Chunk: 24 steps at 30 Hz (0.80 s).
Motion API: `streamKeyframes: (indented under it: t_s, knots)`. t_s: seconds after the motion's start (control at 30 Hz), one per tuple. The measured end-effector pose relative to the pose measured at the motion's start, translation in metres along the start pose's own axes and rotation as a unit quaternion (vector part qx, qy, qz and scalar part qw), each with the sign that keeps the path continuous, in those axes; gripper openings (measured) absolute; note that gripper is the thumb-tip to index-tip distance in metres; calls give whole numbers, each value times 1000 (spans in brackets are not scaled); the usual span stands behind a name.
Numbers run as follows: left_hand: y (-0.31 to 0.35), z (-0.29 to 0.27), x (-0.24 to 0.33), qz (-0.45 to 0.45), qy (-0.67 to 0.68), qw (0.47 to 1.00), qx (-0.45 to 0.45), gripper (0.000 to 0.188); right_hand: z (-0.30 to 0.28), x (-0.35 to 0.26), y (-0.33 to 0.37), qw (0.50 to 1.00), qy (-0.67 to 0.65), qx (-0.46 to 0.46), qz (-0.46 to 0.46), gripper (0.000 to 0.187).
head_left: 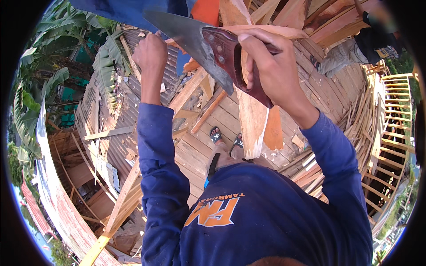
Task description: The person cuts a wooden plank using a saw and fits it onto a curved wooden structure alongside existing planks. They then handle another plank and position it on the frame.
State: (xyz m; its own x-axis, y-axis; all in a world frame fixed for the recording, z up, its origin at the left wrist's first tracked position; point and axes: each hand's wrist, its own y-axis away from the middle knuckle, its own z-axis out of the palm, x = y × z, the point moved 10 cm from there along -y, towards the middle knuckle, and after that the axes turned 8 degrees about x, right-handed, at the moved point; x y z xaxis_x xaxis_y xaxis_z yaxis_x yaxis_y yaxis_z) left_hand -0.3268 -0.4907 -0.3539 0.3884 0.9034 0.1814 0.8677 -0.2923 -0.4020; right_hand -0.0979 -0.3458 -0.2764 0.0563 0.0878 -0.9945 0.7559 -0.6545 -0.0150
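Observation:
My right hand [275, 62] is wrapped around the dark red-brown wooden handle of a handsaw [191, 42]. The saw's grey blade slants up to the left, its toothed edge facing down and left. Just left of the blade, near its far end, my left hand [151, 55] is raised and curled closed; what is in it, if anything, is hidden. Below the saw handle, a rough-cut wooden board [252, 124] reaches toward my body, with a shorter orange-brown piece [273, 128] beside it.
My sandalled feet stand on a plank floor [226, 111]. Corrugated sheeting [106, 102] with wood scraps lies left, beside banana plants [104, 73]. Blue cloth [120, 9] and orange material [206, 12] are ahead. Another person [348, 57] is at far right, near stacked wood strips [348, 133] and a slatted frame [397, 106].

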Motion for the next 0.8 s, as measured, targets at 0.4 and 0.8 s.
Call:
streamKeyframes:
  t_s: [0.4,0.8]
  knots:
    - [4,0,-3,-1,9,1000,-5,42,-22,8,24,1000,-4,29,10,30]
    - [-3,-3,-9,-36,9,999,4,45,-34,-11,42,999,43,17,15,30]
